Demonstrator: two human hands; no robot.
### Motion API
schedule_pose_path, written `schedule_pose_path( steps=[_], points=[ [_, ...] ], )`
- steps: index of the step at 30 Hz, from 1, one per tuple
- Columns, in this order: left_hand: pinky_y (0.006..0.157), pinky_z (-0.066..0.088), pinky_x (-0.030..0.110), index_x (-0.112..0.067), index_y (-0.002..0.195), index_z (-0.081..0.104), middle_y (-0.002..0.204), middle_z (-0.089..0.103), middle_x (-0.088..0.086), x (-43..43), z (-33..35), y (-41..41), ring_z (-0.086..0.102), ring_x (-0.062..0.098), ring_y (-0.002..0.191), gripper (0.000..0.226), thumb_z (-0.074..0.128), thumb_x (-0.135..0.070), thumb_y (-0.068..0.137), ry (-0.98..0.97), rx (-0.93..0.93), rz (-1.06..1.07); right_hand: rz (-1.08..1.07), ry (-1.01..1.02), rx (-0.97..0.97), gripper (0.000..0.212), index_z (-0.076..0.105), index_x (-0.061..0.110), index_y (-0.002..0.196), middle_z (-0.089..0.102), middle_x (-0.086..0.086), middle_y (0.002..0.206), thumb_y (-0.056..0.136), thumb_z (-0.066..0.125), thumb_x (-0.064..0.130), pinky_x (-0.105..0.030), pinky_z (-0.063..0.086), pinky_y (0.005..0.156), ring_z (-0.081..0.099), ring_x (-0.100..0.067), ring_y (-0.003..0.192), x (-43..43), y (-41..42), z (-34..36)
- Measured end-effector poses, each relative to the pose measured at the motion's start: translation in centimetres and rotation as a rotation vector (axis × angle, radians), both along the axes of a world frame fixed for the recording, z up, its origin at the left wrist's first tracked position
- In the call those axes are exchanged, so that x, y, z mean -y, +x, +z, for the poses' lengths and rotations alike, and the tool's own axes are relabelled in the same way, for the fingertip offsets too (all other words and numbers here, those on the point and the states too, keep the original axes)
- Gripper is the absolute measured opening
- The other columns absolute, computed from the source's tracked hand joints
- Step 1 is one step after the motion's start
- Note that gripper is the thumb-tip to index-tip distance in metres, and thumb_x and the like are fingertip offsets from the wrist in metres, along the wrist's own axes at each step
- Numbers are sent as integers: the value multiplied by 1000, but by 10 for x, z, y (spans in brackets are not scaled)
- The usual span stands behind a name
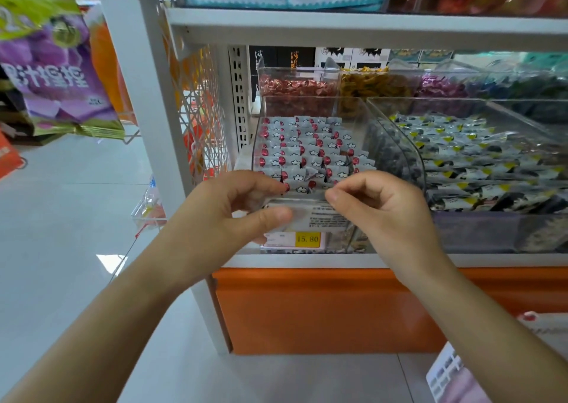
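The white packet [310, 218] is held in front of the front lip of the clear bin [307, 97], above the yellow price tag [307, 238]. Its long axis runs left to right, roughly parallel to the shelf edge [307, 259], and its printed side faces the camera. The left hand [233, 206] grips the left end: the thumb lies flat across the face and the curled fingers sit behind. The right hand [381, 212] pinches the upper right edge between thumb and forefinger, with the other fingers curled into the palm. The bin holds rows of white sachets [307, 147]; they are too many to count. To the left, the bin is bounded by the wire lattice panel [199, 110] and the white upright [144, 95]. To the right, its wall stands just beside the neighbouring bin [461, 101], which contains black, white and yellow packets [461, 157]. The upper shelf board [338, 27] closes the space overhead. Open room lies toward the person, above the floor [76, 218]. Count: two hands, one held packet, two front bins, one price tag.
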State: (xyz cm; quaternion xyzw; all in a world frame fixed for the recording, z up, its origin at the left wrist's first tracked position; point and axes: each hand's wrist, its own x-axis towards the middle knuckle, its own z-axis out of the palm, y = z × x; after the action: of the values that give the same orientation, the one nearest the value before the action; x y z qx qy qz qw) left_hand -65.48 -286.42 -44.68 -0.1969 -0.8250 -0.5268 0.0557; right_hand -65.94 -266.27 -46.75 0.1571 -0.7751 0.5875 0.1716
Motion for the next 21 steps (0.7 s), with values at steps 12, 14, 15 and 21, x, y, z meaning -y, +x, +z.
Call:
schedule_pose_path(
  steps=[12,14,15,21],
  points=[
    [68,52,12,-28,96,67,91,72,-13,-2,-2,-4,68,3,85,20,54,-14,89,84,21,0,214,-259,258,21,75,12,70,72,-9,70,67,68,32,-22,53,47,69,-21,57,-13,-8,6],
    [70,53,14,-26,98,67,90,72,-11,-2,-2,-5,68,4,84,20,54,-14,89,104,20,13,240,-243,258,33,74,9,75,73,-11,76,65,71,40,-24,55,50,70,-25,62,-13,-7,7],
    [71,54,16,-27,98,67,90,73,-10,-2,-2,-5,68,4,84,19,55,-14,89,98,14,19,247,-220,255,34,74,8,75,73,-10,76,63,72,39,-25,55,51,70,-24,64,-13,-7,7],
    [72,54,15,-35,99,66,93,70,-16,-2,-4,-3,66,-1,89,21,58,-28,80,72,5,31,189,-36,158,6,70,11,72,71,7,64,77,70,15,-12,47,48,66,-3,56,-12,-3,7]
  ],
)
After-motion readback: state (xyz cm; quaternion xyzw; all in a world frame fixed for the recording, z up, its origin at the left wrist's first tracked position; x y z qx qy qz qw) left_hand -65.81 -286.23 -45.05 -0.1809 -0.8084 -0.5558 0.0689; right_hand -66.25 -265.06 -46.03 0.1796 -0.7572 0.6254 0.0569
